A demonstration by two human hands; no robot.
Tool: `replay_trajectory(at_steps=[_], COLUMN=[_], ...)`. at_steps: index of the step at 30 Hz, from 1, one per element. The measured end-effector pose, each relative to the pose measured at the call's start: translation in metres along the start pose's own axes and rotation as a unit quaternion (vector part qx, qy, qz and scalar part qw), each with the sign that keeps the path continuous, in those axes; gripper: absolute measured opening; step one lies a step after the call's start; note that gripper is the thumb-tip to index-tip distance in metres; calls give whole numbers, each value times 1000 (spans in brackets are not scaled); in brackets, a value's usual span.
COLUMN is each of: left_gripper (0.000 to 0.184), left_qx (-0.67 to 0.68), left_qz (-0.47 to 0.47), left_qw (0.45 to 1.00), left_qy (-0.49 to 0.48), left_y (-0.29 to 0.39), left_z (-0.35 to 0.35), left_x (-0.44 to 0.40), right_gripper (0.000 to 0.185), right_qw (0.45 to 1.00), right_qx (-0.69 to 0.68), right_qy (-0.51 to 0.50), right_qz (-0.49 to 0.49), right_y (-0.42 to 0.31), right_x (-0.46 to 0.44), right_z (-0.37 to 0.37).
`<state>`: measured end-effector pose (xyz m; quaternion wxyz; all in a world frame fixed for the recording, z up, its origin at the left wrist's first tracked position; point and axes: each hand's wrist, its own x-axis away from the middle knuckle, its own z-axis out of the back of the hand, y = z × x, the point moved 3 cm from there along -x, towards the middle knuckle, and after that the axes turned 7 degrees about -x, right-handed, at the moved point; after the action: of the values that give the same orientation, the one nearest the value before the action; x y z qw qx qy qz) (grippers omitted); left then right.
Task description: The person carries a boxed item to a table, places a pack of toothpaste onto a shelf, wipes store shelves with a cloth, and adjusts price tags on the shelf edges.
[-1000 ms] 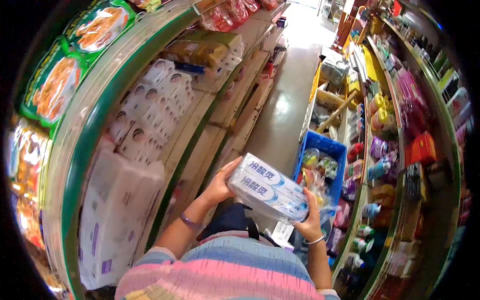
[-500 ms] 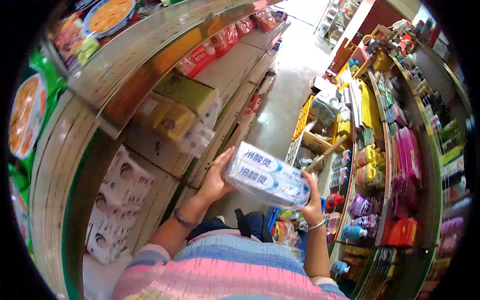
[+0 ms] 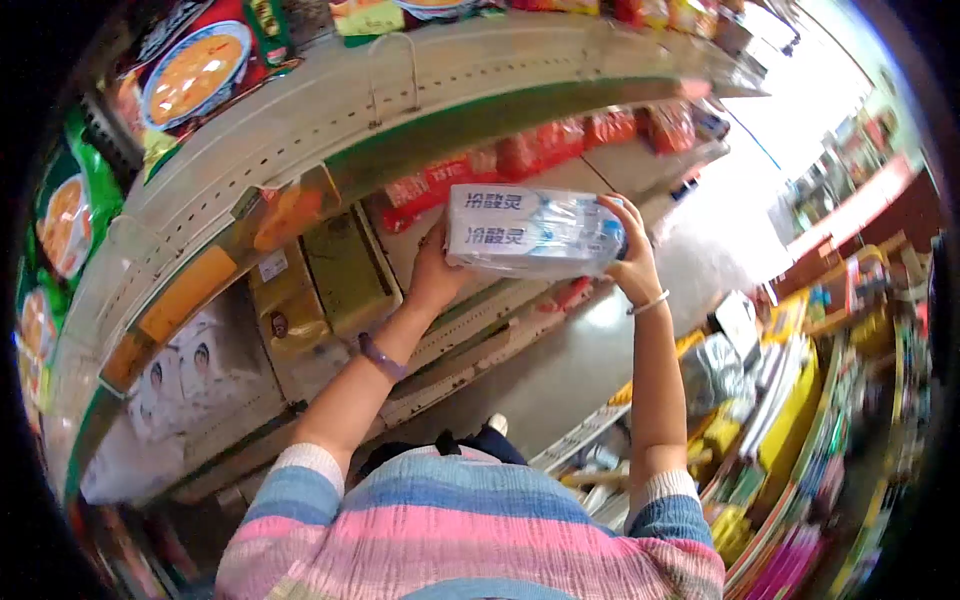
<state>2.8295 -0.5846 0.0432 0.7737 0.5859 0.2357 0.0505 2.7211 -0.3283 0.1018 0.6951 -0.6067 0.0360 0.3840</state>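
Observation:
A clear-wrapped pack of white and blue toothpaste boxes [image 3: 530, 232] is held up in front of me, level with the lower shelf. My left hand [image 3: 436, 266] grips its left end, and my right hand [image 3: 630, 250] is closed around its right end. Just behind the pack lie red plastic packages [image 3: 440, 186] on the shelf. Nearer my left forearm are a green package [image 3: 348, 270] and a tan package [image 3: 285, 305], side by side on that same shelf.
An upper shelf edge [image 3: 500, 110] runs above the pack, with food bags [image 3: 195, 75] on it. White wrapped packs [image 3: 190, 370] sit at lower left. To the right are the aisle floor [image 3: 610, 325], a grey plastic bag [image 3: 715, 370] and shelves of goods.
My body and view have turned toward the left shelves. Both arms have stretched forward, carrying the toothpaste pack up toward the lower shelf. Both hands still hold it.

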Motion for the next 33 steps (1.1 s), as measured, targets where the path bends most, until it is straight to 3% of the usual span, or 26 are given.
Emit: replay_trajectory(at_steps=[1, 4, 5, 8, 9, 10, 11, 12, 14, 16, 18, 20, 21, 23, 24, 25, 26, 27, 28, 29, 30, 31, 32, 33], left_gripper=[68, 57, 49, 48, 47, 46, 45, 44, 44, 47, 60, 66, 68, 70, 69, 65, 57, 50, 45, 40, 36, 34, 31, 29], left_qx=[-53, -255, -264, -188, -170, -165, -164, -163, -114, -198, -179, -236, -227, -286, -275, -251, -114, -245, -243, -236, -228, -212, -195, -178], left_qz=[8, 5, -9, 93, 120, 140, 103, 67, 35, 47, 34, 64, 185, 204, 84, 73, 162, 35, 21, 21, 19, 56, 91, 123], left_qw=[997, 963, 962, 977, 978, 976, 980, 984, 993, 978, 982, 963, 955, 936, 957, 965, 980, 969, 969, 971, 972, 972, 971, 968], left_qy=[54, 92, 66, 39, 32, 29, 34, 38, 6, 37, 56, 116, 42, -2, 49, 28, -16, 28, 31, 44, 57, 79, 104, 131], left_y=[-9, -27, -70, -68, -61, -39, -46, -53, -56, -70, -71, -137, -99, -62, -62, -32, -12, -23, -22, -27, -33, -36, -39, -43], left_z=[1, -6, -9, -15, -17, -17, -22, -27, -28, -28, -30, -41, -33, -25, -24, -11, 3, 10, 24, 41, 62, 89, 113, 137], left_x=[-5, -18, -32, -25, -22, -16, -13, -10, -2, -2, 1, 4, 19, 53, 74, 96, 119, 144, 170, 197, 226, 254, 284, 312], right_gripper=[73, 81, 83, 76, 67, 64, 61, 59, 55, 54, 55, 59, 61, 63, 64, 59, 55, 49, 39, 30, 24, 22, 25, 24], right_qw=[999, 988, 985, 978, 973, 965, 955, 950, 944, 951, 954, 952, 961, 983, 989, 996, 997, 994, 992, 981, 993, 995, 989, 960], right_qx=[-45, -103, -81, 0, -91, -122, -154, -108, -41, 3, 30, 17, 15, -15, -48, -13, 25, 101, 107, -182, -103, -33, 65, -181], right_qy=[-25, -111, -149, -202, -206, -218, -231, -253, -291, -300, -294, -293, -265, -154, -69, -17, 37, 42, 69, 63, 53, -25, -128, -153], right_qz=[-2, -6, -13, 56, -49, -74, -100, -148, -151, -72, -37, -83, -82, -103, -118, -87, -58, -20, 10, 3, 6, 91, 43, -147], right_y=[7, 75, 99, 157, 157, 169, 187, 193, 205, 220, 242, 232, 237, 234, 226, 206, 182, 153, 121, 140, 83, 51, 32, 30], right_x=[-25, -81, -96, -117, -115, -115, -116, -115, -109, -109, -109, -104, -99, -84, -75, -62, -47, -26, -3, 19, 52, 79, 109, 140], right_z=[-5, -15, -19, -35, -43, -48, -51, -54, -66, -62, -48, -51, -44, -33, -29, -27, -27, -36, -57, -69, -113, -152, -196, -241])
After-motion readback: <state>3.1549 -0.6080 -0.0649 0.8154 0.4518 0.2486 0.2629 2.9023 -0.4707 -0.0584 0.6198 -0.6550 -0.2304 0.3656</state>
